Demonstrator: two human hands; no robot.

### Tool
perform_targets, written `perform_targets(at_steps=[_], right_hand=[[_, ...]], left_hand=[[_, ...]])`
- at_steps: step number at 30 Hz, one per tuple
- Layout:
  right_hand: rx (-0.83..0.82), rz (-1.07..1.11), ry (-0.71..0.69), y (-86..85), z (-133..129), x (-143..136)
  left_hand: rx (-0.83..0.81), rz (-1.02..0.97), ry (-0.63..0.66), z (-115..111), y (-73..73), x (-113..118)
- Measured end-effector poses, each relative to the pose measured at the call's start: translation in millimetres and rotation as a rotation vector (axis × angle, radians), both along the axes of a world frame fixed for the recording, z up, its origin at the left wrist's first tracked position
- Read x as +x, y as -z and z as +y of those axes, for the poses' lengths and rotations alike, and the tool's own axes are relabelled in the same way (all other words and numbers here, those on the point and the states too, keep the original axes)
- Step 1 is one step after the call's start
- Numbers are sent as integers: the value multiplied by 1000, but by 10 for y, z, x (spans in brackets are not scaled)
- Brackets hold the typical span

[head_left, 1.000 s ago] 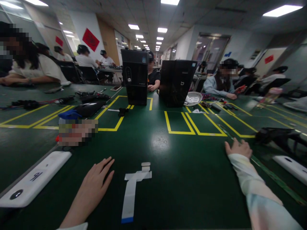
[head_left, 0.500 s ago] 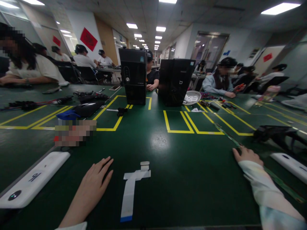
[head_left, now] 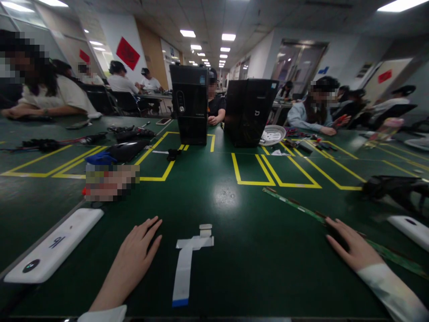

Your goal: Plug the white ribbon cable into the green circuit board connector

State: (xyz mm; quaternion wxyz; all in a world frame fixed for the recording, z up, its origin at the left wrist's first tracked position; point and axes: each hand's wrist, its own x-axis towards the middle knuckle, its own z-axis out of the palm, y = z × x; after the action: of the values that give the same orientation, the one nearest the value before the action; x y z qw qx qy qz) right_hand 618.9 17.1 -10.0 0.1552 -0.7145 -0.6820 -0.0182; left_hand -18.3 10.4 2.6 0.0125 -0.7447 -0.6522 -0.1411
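Here, the left grip [head_left: 139,243] lies open, cable [head_left: 183,268] to its right; the right grip [head_left: 351,245], also open, touches a strip [head_left: 295,205].

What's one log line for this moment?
left hand: open, empty | right hand: open, at green strip | white ribbon cable: on table between hands

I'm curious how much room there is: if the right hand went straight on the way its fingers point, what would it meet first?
The right hand would probably meet the narrow green circuit board first, right in front of it; whether they touch is unclear.
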Motion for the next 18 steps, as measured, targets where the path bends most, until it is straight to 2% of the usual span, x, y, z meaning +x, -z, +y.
perform_targets(at_steps=[3, 5, 7, 9, 11, 14, 18], right_hand=[[87, -46, -10, -18, -114, -50], [142, -106, 92, 2, -192, -21], [158, -168, 252, 56, -273, 71], [119, -193, 396, 122, -341, 200], [36, -168, 456, 168, -378, 317], [-56, -143, 416, 168, -374, 386], [-18, -174, 277, 96, -312, 298]], left_hand=[[-1, 0, -2, -3, -7, 10], [3, 1, -6, -6, -12, 18], [0, 6, -8, -8, -12, 19], [-5, 11, -5, -10, -4, 13], [-4, 12, 2, -10, 10, 2], [17, 16, 12, -3, 31, -7], [44, 29, 22, 3, 38, -2]])
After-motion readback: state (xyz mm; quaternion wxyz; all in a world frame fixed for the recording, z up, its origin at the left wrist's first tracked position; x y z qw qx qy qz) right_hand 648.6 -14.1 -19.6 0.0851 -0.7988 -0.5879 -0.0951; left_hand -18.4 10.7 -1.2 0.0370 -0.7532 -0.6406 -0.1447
